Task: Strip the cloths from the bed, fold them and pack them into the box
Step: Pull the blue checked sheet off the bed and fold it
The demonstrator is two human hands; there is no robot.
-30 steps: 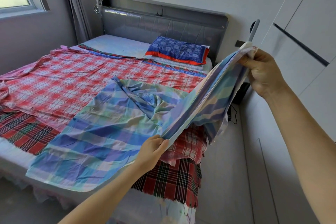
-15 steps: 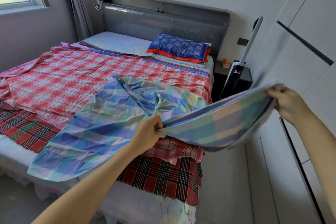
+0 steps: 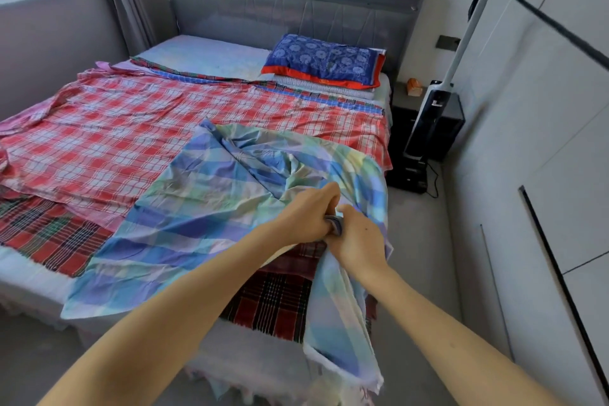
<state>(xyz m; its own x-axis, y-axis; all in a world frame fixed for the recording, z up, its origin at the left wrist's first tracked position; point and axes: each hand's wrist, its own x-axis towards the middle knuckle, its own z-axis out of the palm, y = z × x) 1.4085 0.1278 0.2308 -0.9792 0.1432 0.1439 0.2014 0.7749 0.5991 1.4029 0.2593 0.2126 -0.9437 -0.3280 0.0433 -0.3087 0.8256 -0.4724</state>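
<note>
Looking down from the head view: the left grip (image 3: 306,214) and right grip (image 3: 357,241) meet, touching, over the near right corner of the bed (image 3: 204,56). Both are closed on gathered edges of the pastel plaid cloth (image 3: 197,208), with a bunched fold showing between them. Most of that cloth lies spread on the bed, atop the red check cloth (image 3: 164,128); one portion hangs below the right grip, past the bed's edge. A dark tartan cloth (image 3: 49,234) lies beneath at the foot edge. A blue pillow (image 3: 326,59) rests by the headboard (image 3: 296,20). An upright vacuum (image 3: 431,109) stands beside the nightstand (image 3: 400,99).
</note>
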